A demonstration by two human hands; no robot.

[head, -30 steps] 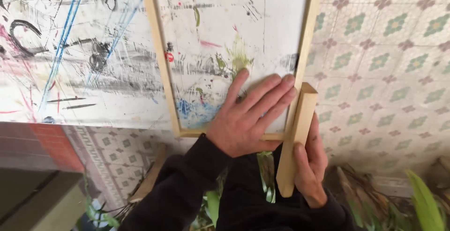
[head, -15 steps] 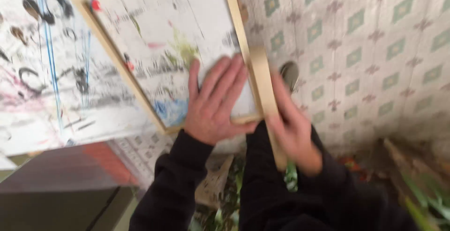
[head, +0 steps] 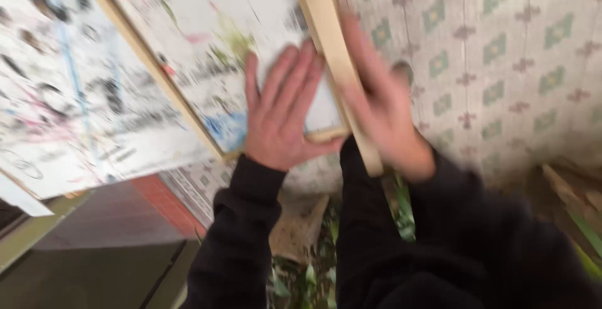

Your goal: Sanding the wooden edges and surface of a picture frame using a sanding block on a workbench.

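My left hand (head: 282, 111) lies flat, fingers spread, on the lower right corner of a light wooden frame (head: 157, 70) that rests on a white board (head: 69, 114) smeared with paint and ink. My right hand (head: 385, 111) is blurred and presses a loose wooden bar (head: 335, 52) against the frame's right side. The bar runs from the top of the view down past the frame's corner. Both arms wear dark sleeves.
A patterned tile surface (head: 501, 64) with green and maroon motifs fills the right side. Green leaves and debris (head: 307, 265) lie below between my arms. A reddish floor strip (head: 157, 202) and a dark floor (head: 81, 271) sit at lower left.
The view has swung, so the frame now looks tilted. My right hand has moved up along the bar, and the bar has slid higher against the frame's right edge. My left hand stays flat on the corner.
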